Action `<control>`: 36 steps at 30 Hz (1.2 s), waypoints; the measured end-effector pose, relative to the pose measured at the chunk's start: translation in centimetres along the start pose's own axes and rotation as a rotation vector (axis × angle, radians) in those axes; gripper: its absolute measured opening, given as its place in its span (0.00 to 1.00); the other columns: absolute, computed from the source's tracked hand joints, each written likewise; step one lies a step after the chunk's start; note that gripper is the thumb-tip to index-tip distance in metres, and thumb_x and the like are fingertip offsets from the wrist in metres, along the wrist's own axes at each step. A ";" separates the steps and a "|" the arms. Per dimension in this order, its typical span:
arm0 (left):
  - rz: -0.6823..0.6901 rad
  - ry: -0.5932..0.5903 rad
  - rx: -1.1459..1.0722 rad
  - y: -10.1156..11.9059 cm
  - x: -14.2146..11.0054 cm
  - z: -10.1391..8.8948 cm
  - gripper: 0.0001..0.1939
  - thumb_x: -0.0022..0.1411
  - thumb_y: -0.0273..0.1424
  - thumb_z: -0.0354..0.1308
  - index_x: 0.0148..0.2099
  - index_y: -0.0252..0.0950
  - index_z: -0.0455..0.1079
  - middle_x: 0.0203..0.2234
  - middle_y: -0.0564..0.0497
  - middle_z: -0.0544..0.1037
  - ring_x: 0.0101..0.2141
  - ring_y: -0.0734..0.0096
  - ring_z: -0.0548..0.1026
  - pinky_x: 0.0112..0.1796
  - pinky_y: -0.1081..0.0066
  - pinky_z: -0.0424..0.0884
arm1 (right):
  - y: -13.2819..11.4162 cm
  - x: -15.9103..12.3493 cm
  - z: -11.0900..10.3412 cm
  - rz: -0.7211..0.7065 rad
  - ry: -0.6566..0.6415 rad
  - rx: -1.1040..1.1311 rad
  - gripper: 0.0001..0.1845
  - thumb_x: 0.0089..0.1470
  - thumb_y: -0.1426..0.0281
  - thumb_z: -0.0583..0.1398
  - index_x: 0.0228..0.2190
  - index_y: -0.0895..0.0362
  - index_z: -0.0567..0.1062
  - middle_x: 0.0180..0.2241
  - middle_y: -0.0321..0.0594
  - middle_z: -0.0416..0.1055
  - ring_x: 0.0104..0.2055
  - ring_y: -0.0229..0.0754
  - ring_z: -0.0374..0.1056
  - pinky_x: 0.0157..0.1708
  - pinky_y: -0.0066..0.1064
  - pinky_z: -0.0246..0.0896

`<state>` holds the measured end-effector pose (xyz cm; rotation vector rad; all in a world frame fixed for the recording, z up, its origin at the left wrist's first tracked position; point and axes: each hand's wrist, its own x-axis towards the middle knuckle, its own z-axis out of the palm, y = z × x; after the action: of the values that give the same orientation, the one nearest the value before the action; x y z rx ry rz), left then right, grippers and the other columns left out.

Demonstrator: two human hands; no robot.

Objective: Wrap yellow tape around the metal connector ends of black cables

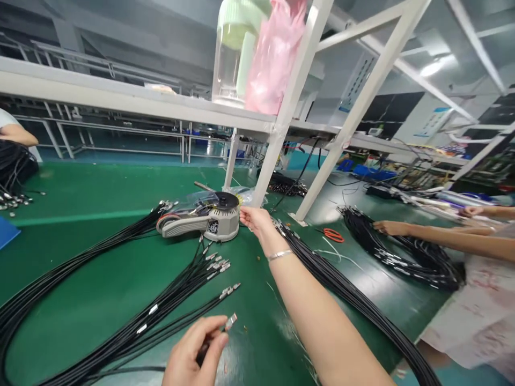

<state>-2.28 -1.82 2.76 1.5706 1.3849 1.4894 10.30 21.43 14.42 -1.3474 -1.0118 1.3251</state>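
Note:
My left hand (197, 348) is closed around the end of a black cable, and its metal-tipped plug (231, 321) sticks out past the thumb and forefinger. My right hand (256, 221) reaches forward to the right side of a grey tape dispenser (222, 226) with a black round top. Its fingers are pinched at the dispenser's edge; what is between them, if anything, is too small to make out. Left of my hands lies a bundle of black cables (161, 300) with silver plugs. Beneath and beyond my right forearm runs another bundle of black cables (341, 289).
Orange-handled scissors (333, 235) lie on the green table (100, 198). At the right a co-worker's hand (390, 228) touches a coil of black cables (418, 262). White shelf posts (277, 145) rise ahead, with a clear jug (231, 64) and pink bag (276, 59) above.

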 end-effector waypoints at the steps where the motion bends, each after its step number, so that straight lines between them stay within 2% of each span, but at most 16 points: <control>1: 0.021 -0.056 0.007 0.6 0.1 -0.4 0.08 0.59 0.36 0.57 0.39 0.42 0.75 0.28 0.53 0.79 0.29 0.72 0.76 0.29 0.79 0.72 | 0.6 -2.0 -0.7 -0.031 -0.005 0.012 0.08 0.57 0.70 0.58 0.38 0.61 0.72 0.37 0.40 0.72 0.34 0.38 0.70 0.33 0.33 0.68; 3: 0.036 -0.042 0.007 1.7 0.2 -0.8 0.07 0.60 0.32 0.55 0.38 0.42 0.74 0.30 0.53 0.78 0.32 0.72 0.76 0.32 0.78 0.72 | 2.6 -6.9 -2.3 -0.085 -0.039 0.037 0.05 0.53 0.72 0.61 0.29 0.62 0.75 0.27 0.36 0.71 0.29 0.33 0.67 0.32 0.25 0.65; 5: 0.048 -0.043 0.009 2.6 0.2 -0.9 0.07 0.61 0.29 0.54 0.38 0.41 0.73 0.30 0.53 0.77 0.32 0.73 0.76 0.32 0.78 0.72 | 5.4 -12.6 -3.9 -0.108 -0.067 0.049 0.07 0.50 0.70 0.63 0.25 0.61 0.76 0.24 0.35 0.72 0.27 0.33 0.66 0.31 0.25 0.63; 8: 0.084 -0.044 0.043 3.0 -0.2 -0.5 0.07 0.61 0.26 0.54 0.40 0.41 0.72 0.30 0.54 0.75 0.32 0.75 0.74 0.32 0.78 0.70 | 10.0 -19.8 -5.0 -0.118 -0.077 0.071 0.11 0.48 0.63 0.64 0.29 0.59 0.78 0.28 0.39 0.75 0.31 0.38 0.69 0.34 0.28 0.64; 11: 0.171 -0.019 0.091 2.9 -0.7 -0.4 0.08 0.61 0.24 0.54 0.41 0.40 0.70 0.30 0.54 0.74 0.33 0.75 0.73 0.34 0.76 0.69 | 13.2 -23.2 -4.3 -0.107 -0.025 0.131 0.11 0.47 0.62 0.64 0.30 0.57 0.79 0.35 0.42 0.76 0.35 0.41 0.70 0.36 0.31 0.66; 13: 0.252 -0.016 0.117 2.8 -1.0 -0.4 0.09 0.61 0.23 0.53 0.42 0.39 0.68 0.31 0.54 0.74 0.33 0.74 0.72 0.35 0.75 0.69 | 13.9 -23.7 -3.4 -0.130 -0.006 0.157 0.10 0.47 0.63 0.64 0.27 0.57 0.79 0.37 0.43 0.76 0.37 0.43 0.70 0.37 0.31 0.67; 17: 0.377 -0.025 0.152 2.9 -1.3 -0.6 0.11 0.61 0.19 0.52 0.43 0.38 0.66 0.30 0.54 0.73 0.32 0.75 0.70 0.35 0.74 0.67 | 13.5 -23.7 -2.1 -0.157 0.021 0.187 0.08 0.48 0.64 0.64 0.27 0.57 0.79 0.38 0.43 0.76 0.37 0.42 0.71 0.39 0.31 0.67; 20: 0.434 -0.028 0.156 3.1 -1.3 -0.8 0.13 0.60 0.16 0.51 0.42 0.38 0.66 0.28 0.55 0.72 0.31 0.75 0.69 0.34 0.73 0.66 | 13.3 -23.9 -1.7 -0.172 0.029 0.202 0.08 0.49 0.64 0.63 0.28 0.56 0.79 0.36 0.41 0.76 0.37 0.42 0.71 0.39 0.32 0.67; 24: 0.515 -0.041 0.174 3.2 -1.2 -0.9 0.16 0.60 0.14 0.50 0.45 0.38 0.66 0.30 0.53 0.72 0.32 0.73 0.69 0.34 0.72 0.67 | 13.4 -24.1 -1.4 -0.189 0.025 0.206 0.07 0.49 0.65 0.63 0.28 0.56 0.79 0.34 0.40 0.77 0.40 0.45 0.71 0.39 0.32 0.66; 29: 0.548 -0.051 0.210 3.0 -1.2 -1.1 0.19 0.60 0.14 0.49 0.48 0.39 0.66 0.31 0.51 0.72 0.33 0.72 0.69 0.34 0.71 0.68 | 13.2 -23.9 -1.3 -0.185 0.040 0.185 0.08 0.49 0.65 0.63 0.29 0.56 0.79 0.33 0.40 0.77 0.37 0.44 0.71 0.39 0.33 0.66; 36: 0.522 -0.068 0.241 2.8 -1.4 -1.2 0.19 0.62 0.17 0.48 0.50 0.40 0.66 0.31 0.50 0.73 0.33 0.72 0.69 0.34 0.70 0.68 | 13.3 -24.0 -1.1 -0.149 0.070 0.189 0.09 0.48 0.64 0.63 0.29 0.57 0.80 0.31 0.40 0.77 0.34 0.43 0.71 0.37 0.33 0.66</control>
<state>-2.34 -4.24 5.09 2.2418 1.2039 1.5731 8.98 -4.73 6.21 -1.1466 -0.8981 1.2215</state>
